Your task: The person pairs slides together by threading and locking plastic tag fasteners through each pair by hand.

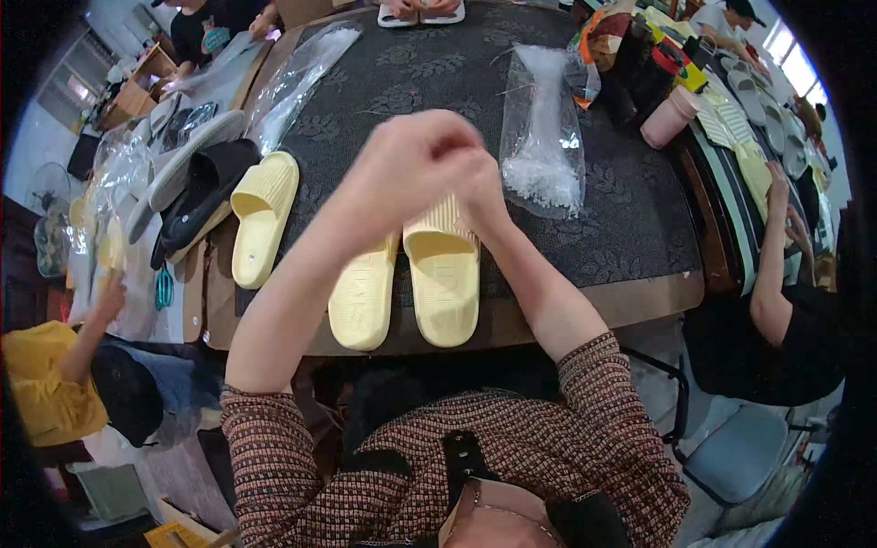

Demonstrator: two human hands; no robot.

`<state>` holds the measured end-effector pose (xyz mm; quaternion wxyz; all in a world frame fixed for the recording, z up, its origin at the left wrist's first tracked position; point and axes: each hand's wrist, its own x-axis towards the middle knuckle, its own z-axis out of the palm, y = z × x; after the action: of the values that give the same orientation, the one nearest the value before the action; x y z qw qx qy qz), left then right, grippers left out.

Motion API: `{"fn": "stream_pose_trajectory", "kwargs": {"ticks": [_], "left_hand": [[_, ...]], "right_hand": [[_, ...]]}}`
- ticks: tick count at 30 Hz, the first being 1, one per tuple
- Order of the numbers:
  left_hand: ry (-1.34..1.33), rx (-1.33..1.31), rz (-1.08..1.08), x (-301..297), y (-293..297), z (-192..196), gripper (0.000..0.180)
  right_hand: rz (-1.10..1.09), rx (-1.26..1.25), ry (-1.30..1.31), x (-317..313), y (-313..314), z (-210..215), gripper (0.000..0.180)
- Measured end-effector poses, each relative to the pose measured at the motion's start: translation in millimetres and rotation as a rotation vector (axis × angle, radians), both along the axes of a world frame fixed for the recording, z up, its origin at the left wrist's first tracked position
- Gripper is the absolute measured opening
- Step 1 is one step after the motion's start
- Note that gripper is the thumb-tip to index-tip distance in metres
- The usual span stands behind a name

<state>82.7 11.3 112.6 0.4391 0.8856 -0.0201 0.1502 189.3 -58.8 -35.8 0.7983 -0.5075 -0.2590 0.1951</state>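
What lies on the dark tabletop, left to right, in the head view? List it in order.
Black slipper → single yellow slipper → pair of yellow slippers under the hands → clear bag of plastic ties → pink cup.

1 clear plastic bag (542, 128) of white plastic fasteners lies on the dark table (630, 219), right of centre. Another long clear bag (306, 68) lies upper left. More crumpled clear bags (119, 169) pile at the left edge.
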Motion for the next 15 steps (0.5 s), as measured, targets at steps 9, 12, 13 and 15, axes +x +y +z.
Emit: {"fn": "stream_pose_trajectory", "kwargs": {"ticks": [9, 12, 13, 15], "left_hand": [[0.364, -0.192, 0.201, 46, 55, -100, 0.022], [0.387, -0.294, 0.181, 46, 48, -96, 0.020], [0.387, -0.293, 0.181, 46, 50, -100, 0.020], [0.297, -0.316, 0.167, 44, 56, -111, 0.019]], "right_hand": [[-0.061, 0.024, 0.100, 9, 4, -8, 0.007], [-0.021, 0.091, 0.124, 10, 4, -8, 0.006], [-0.032, 0.076, 0.124, 8, 4, -5, 0.006], [-0.043, 0.064, 0.124, 4, 6, -3, 0.007]]}}
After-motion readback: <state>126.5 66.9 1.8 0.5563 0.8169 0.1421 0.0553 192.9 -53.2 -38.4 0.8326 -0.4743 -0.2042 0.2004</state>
